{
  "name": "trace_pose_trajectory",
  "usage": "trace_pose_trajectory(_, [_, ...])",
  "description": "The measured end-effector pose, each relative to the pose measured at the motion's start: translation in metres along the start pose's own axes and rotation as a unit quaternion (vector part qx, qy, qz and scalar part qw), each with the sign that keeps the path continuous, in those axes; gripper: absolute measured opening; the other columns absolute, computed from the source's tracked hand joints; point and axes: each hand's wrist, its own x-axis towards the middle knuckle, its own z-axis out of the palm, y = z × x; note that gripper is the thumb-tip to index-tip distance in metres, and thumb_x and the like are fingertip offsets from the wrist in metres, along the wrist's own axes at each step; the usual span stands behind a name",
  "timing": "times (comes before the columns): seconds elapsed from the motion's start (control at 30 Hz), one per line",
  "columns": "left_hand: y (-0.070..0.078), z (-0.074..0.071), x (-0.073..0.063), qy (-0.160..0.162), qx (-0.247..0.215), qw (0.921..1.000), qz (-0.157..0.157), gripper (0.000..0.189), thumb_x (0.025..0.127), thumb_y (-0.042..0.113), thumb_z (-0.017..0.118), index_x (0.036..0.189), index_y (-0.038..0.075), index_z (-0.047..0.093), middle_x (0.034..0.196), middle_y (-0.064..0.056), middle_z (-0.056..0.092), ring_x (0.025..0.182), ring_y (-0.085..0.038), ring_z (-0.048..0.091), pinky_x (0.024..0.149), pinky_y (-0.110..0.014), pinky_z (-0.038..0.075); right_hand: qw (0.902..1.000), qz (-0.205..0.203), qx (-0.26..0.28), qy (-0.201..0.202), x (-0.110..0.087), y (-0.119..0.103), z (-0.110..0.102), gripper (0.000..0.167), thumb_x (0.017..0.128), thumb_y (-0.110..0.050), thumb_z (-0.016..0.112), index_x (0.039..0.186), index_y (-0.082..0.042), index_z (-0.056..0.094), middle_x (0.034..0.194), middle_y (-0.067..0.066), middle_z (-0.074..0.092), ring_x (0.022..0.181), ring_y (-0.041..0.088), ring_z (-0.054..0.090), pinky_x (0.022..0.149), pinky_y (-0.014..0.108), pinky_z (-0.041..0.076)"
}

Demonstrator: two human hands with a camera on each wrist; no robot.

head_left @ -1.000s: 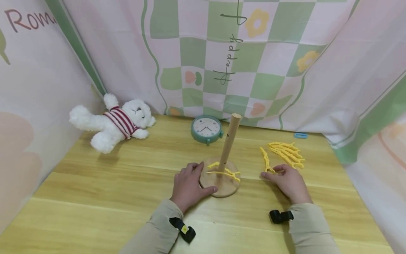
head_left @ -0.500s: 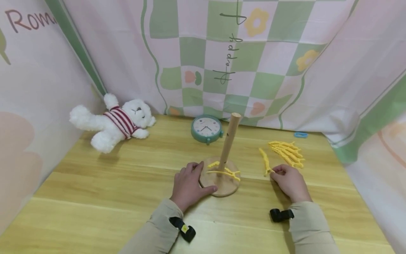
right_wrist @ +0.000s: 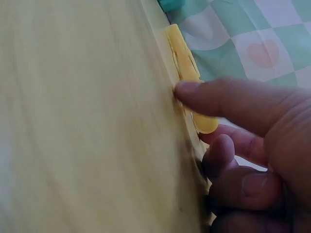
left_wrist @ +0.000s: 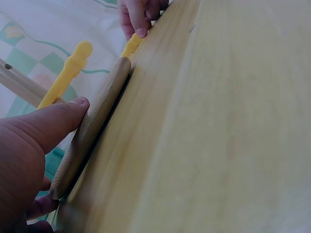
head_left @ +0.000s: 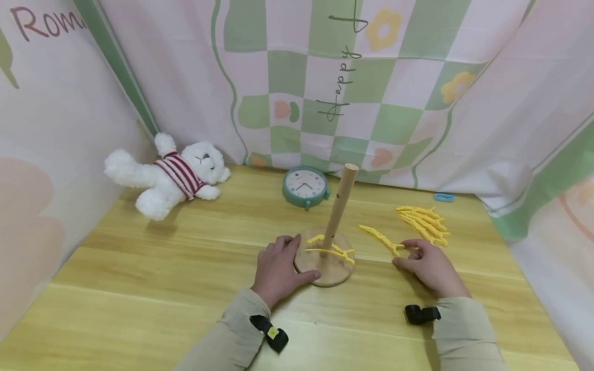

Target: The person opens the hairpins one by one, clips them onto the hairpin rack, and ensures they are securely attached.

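In the head view a wooden post (head_left: 341, 203) stands on a round wooden base (head_left: 328, 275), with yellow branch-shaped pieces (head_left: 341, 253) lying low across the base beside the post. My left hand (head_left: 280, 270) holds the base by its left rim, thumb at the front and fingers behind; the left wrist view shows the thumb on the base's edge (left_wrist: 92, 131). To the right, my right hand (head_left: 431, 268) has the forked end of another yellow branch-shaped piece (head_left: 378, 237) between thumb and fingers. That piece (right_wrist: 183, 56) lies close along the tabletop in the right wrist view.
A bunch of yellow branch-shaped pieces (head_left: 424, 224) lies behind my right hand. Farther back are a teal alarm clock (head_left: 305, 186) and a blue clip-like item (head_left: 444, 197). A white teddy bear (head_left: 178, 175) lies at the left back, before the curtain (head_left: 320, 77).
The yellow piece by my right hand has swung its far end leftward, toward the post. My right hand has shifted its fingers at the forked end. The left hand stays on the base.
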Motion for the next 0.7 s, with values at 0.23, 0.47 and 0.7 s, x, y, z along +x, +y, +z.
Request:
trace_pose_trajectory(0.23, [0.001,-0.002,-0.001,0.005,-0.012,0.9999,0.002,0.095,0.076,0.067,0.075,0.15,0.014,0.047,0.141,-0.01,0.05,0.119,-0.03,0.051,0.094,-0.049,0.037,0.9956,0.006,0.068,0.064,0.003,0.003,0.007,0.053,0.092,-0.033,0.072,0.129,0.002,0.06,0.099,0.01,0.066,0.077,0.015,0.058,0.066,0.03,0.049])
trace_pose_trajectory(0.47, [0.001,-0.001,-0.001,0.001,-0.014,0.9999,0.002,0.096,0.076,0.067,0.075,0.151,0.014,0.047,0.141,-0.01,0.05,0.12,-0.03,0.05,0.096,-0.049,0.036,0.9782,-0.027,0.152,0.14,0.003,0.005,0.008,0.038,0.09,-0.028,0.077,0.111,0.0,0.064,0.087,0.001,0.063,0.07,0.008,0.056,0.059,0.022,0.049])
trace_pose_trajectory(0.7, [0.001,-0.001,-0.001,0.001,-0.013,0.9999,0.001,0.097,0.076,0.068,0.074,0.151,0.014,0.046,0.141,-0.01,0.049,0.121,-0.03,0.05,0.097,-0.05,0.036,0.9611,-0.054,0.243,0.121,-0.008,-0.013,0.002,0.019,0.086,-0.009,0.08,0.096,0.0,0.066,0.075,-0.006,0.064,0.065,0.006,0.056,0.054,0.023,0.048])
